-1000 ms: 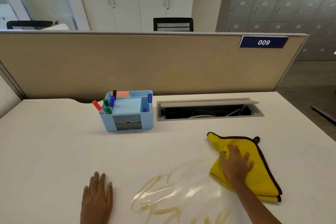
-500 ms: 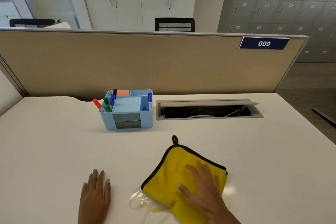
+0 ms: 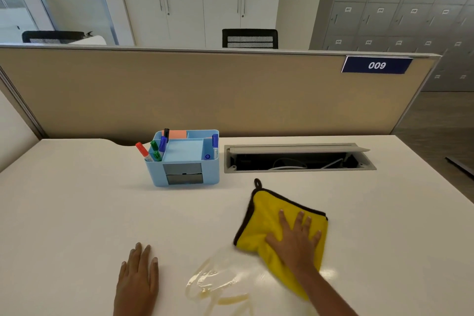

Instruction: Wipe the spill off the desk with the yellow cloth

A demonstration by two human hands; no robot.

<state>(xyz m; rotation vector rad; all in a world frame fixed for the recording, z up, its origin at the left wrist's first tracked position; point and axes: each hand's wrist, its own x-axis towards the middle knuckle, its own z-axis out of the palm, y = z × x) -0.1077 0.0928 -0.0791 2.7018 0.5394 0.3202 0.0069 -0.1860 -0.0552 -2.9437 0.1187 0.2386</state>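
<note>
The yellow cloth (image 3: pixel 264 223), edged in black with a small loop at its far corner, lies folded on the white desk (image 3: pixel 77 213), right of centre. My right hand (image 3: pixel 297 241) presses flat on it with the fingers spread. A thin, pale brownish spill (image 3: pixel 215 282) smears the desk just left of and below the cloth's near edge and runs to the bottom of the view. My left hand (image 3: pixel 138 279) rests palm down on the desk to the left of the spill, holding nothing.
A light blue desk organiser (image 3: pixel 184 159) with markers stands behind the spill. To its right an open cable hatch (image 3: pixel 297 159) is sunk into the desk. A beige partition (image 3: pixel 205 95) closes off the far edge. The desk's right edge drops to the floor.
My right hand swept the cloth left across the spill, then back to the right and a little farther away. The spill looks thinner and more smeared. My left hand has stayed put.
</note>
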